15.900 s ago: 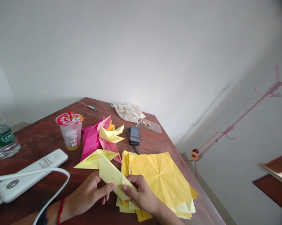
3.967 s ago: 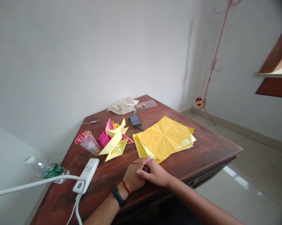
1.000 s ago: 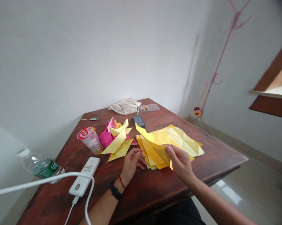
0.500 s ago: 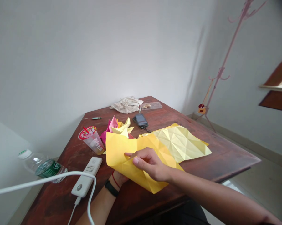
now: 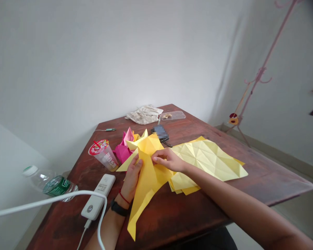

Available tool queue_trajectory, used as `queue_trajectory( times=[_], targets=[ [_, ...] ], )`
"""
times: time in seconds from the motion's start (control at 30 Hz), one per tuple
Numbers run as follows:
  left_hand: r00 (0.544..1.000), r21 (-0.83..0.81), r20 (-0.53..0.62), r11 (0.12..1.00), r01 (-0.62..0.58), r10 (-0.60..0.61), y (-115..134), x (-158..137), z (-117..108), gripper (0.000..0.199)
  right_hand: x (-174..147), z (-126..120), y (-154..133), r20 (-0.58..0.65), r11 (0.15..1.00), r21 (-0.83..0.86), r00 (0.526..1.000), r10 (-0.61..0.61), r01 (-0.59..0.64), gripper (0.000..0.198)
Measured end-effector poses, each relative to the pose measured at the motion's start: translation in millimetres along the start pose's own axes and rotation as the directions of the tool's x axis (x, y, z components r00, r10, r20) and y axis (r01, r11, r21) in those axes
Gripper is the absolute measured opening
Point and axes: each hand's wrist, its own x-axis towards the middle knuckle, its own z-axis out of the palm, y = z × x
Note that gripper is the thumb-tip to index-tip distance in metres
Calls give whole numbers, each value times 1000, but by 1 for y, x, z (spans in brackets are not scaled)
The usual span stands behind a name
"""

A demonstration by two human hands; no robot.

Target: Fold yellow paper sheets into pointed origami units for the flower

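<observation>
A creased sheet of yellow paper [image 5: 148, 173] is held up between both hands, partly folded, its long pointed end hanging toward the table's front edge. My left hand [image 5: 133, 173] grips its left side, thumb on the front face. My right hand [image 5: 169, 159] pinches the paper near its middle, fingers closed. Behind it lie folded paper shapes: a magenta one [image 5: 123, 152], a pink one [image 5: 128, 135] and a pale yellow one [image 5: 131, 145]. To the right, creased pale yellow sheets [image 5: 208, 158] lie flat, with deeper yellow paper showing beneath.
A plastic cup [image 5: 106, 158] with a red straw leans at the left, near a water bottle [image 5: 57, 185] and a white power bank [image 5: 100, 194]. A white cable [image 5: 54, 198] crosses the foreground. Farther back are a phone [image 5: 160, 133], a cloth [image 5: 144, 115] and a clear tray [image 5: 178, 115].
The yellow paper has turned from lying wide across to a narrower, upright fold. My left hand has come out from beneath it onto its left side; my right hand has moved slightly up.
</observation>
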Motion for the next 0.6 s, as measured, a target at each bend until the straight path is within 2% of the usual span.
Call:
queue_trajectory(
  times=[0.07,0.13,0.23,0.33,0.4,0.47,0.53,0.6],
  targets=[
    [1000,-42,-2,999,-3,3,-1,1,-1,44,-4,-2,14,-30,978,-210,999,-30,23,34],
    [999,-49,-33,998,-30,28,-1,3,-2,41,-7,-1,21,-36,916,-395,995,-96,74,29],
    [993,-14,-67,995,-98,97,-1,5,-7,33,-8,3,22,-54,843,-521,981,-184,130,22],
    [988,57,-103,993,-108,113,0,9,-13,35,-6,4,19,-133,829,-534,952,-276,166,17],
    [985,120,-132,988,-93,109,0,10,-17,38,-5,1,20,-228,823,-538,908,-351,183,15],
    [984,179,-142,980,-84,110,-1,11,-18,40,-3,-2,25,-330,835,-525,866,-377,164,16],
    [981,217,-151,972,-88,123,-3,11,-18,43,-2,-4,32,-412,878,-466,852,-324,109,25],
    [965,262,-186,956,-131,183,-3,10,-18,46,-1,-4,39,-479,932,-361,852,-214,31,38]
  ],
)
